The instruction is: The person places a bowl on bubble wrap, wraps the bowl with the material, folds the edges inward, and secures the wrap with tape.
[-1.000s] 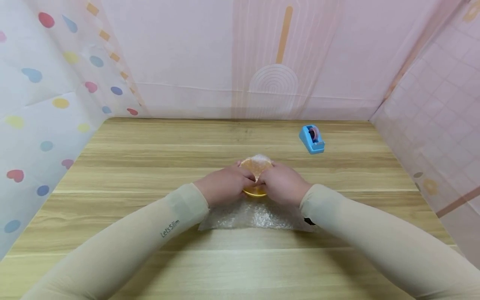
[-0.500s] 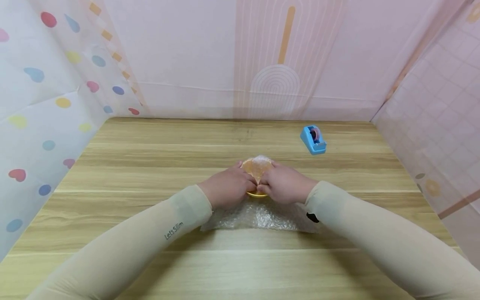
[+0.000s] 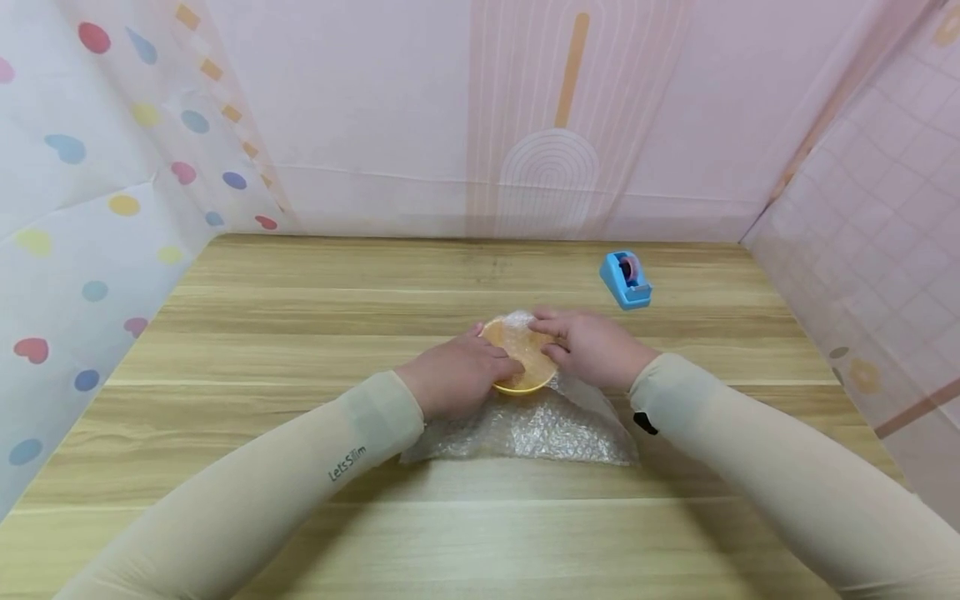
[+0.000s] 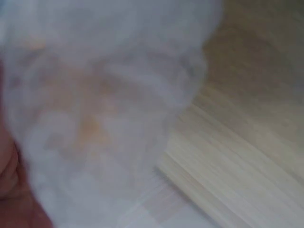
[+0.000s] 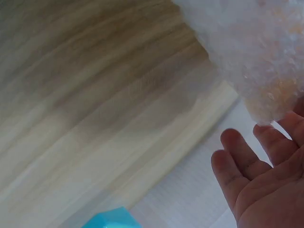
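Note:
A yellow-orange bowl sits at the middle of the table, partly covered by clear bubble wrap. My left hand holds the bowl's left side, its thumb end reaching inside over the rim. At the right rim is my right hand, with its fingers spread loosely against the wrap. In the right wrist view, fingertips of the right hand touch the edge of the bubble wrap, while two other fingers stand apart from it. The left wrist view is blurred; wrap fills much of it.
A blue tape dispenser with a roll of tape stands at the back right of the wooden table. Patterned cloth walls enclose the back and both sides. The wrap's loose front flap lies spread toward the near side.
My right hand has moved right and slightly back from the bowl's centre to its right rim, its fingers loosening. The wrap on the right has slackened. My left hand stays in place.

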Tool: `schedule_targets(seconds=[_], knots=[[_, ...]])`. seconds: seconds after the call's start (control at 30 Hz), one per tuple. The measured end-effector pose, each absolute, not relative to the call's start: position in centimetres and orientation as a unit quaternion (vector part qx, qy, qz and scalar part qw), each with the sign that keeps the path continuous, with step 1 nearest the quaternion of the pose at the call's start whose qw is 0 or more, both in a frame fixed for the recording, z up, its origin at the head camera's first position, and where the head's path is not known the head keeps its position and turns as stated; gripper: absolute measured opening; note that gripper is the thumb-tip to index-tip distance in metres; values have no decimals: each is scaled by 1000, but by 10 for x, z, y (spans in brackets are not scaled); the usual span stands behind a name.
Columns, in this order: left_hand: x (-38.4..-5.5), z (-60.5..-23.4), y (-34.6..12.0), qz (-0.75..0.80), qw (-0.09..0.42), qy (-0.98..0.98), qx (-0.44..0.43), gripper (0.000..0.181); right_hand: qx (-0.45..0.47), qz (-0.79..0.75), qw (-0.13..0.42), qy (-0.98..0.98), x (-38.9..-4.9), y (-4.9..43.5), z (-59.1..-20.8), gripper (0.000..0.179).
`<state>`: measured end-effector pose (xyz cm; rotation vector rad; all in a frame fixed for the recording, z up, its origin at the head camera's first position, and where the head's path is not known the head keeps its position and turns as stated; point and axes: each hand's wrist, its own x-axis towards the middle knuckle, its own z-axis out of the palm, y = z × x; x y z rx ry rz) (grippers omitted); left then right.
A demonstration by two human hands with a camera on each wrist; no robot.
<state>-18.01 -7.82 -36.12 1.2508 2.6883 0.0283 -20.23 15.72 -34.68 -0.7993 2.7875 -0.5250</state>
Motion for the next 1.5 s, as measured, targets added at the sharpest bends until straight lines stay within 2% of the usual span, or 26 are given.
schedule_targets(seconds=[0.1, 0.37, 0.83, 1.33, 1.5], knots=[[-179, -361, -78, -1, 83, 901, 427, 44, -263, -171, 104, 944, -203, 157, -348, 48], [-177, -362, -77, -29, 57, 895, 441, 42, -258, -163, 120, 945, -203, 154, -346, 51], [-176, -361, -75, -20, 92, 906, 414, 42, -254, -166, 129, 944, -203, 150, -344, 50], [-174, -359, -73, -20, 95, 907, 410, 42, -256, -197, 129, 938, -204, 155, -345, 48], [-173, -357, -72, -23, 95, 908, 407, 41, -233, -232, 136, 935, -202, 159, -346, 54]])
